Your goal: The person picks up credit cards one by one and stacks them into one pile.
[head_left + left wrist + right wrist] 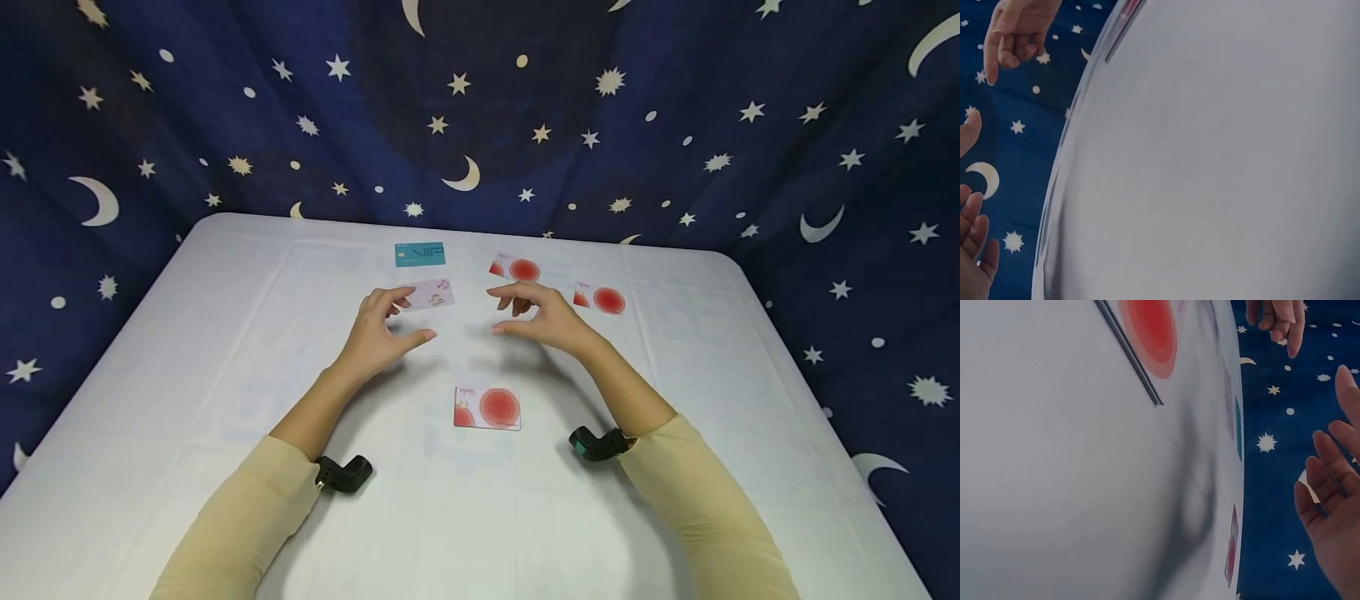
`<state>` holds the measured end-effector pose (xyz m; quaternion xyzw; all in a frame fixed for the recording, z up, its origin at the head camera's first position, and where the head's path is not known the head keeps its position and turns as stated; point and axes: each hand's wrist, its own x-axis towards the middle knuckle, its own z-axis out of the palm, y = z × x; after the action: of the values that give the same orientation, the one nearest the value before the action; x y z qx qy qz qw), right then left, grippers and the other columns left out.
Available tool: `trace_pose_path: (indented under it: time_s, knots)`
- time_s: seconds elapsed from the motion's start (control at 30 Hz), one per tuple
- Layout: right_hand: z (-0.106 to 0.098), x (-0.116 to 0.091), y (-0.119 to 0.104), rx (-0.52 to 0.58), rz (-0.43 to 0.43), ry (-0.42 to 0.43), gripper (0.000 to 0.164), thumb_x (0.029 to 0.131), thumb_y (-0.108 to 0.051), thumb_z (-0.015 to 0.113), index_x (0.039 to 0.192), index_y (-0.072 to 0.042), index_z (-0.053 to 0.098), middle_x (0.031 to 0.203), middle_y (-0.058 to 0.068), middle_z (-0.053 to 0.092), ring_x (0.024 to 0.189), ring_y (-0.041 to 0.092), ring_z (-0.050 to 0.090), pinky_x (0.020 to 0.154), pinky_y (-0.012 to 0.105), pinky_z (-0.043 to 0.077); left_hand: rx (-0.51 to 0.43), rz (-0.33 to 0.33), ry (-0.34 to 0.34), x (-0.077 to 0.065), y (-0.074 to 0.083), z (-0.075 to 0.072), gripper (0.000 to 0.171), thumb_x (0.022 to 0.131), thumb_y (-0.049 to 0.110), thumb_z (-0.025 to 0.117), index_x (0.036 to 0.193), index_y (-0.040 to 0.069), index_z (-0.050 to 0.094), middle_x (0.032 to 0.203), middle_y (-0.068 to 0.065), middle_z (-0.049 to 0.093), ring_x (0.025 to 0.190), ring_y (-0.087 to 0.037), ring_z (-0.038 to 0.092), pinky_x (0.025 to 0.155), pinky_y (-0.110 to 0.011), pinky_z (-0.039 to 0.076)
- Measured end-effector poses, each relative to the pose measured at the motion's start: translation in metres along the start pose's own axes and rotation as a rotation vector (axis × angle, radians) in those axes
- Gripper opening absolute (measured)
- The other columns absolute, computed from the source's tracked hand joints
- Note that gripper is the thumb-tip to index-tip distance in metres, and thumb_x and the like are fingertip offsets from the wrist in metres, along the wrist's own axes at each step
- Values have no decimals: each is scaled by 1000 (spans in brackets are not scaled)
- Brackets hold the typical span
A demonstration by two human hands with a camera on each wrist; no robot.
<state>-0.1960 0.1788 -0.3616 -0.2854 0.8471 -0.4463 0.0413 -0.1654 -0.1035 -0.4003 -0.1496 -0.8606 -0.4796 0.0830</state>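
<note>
Head: lilac card (434,292) partly behind fingers (392,295)

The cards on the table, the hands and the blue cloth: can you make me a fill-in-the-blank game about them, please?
1. In the head view, the pale pink card is partly covered by the ____ hand.
2. The red circle on the front card also shows on ____ other cards.
3. The right hand is holding ____.
4. The blue cloth has stars, dots and crescent ____.

Missing words: left; two; nothing; moons.
</note>
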Motion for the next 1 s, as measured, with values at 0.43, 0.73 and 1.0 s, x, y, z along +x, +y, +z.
trace_pose_path:
  time_s: [0.43,0.73,1.0]
  knots:
    - [9,34,10,-71,2,0,54,74,-16,82,123,-5,62,103,22,61,83,27,52,79,36,44,-90,-232,29,30,-24,0,75,77,30,78,139,5,43,116,-14,49,104,-29,43,85,-37,37]
    - [14,61,17,-119,86,-34,59,75,-20,80,127,-2,58,111,20,61,89,30,54,80,35,44,18,-275,-17,44,-42,4,81,77,30,78,142,4,37,118,-14,45,106,-28,39,91,-38,35]
    - [22,80,24,-76,240,-75,62,78,-23,78,132,-3,54,112,15,59,90,24,50,77,29,42,104,-301,27,49,-51,4,79,75,34,79,140,5,43,123,-16,46,112,-32,37,97,-46,26]
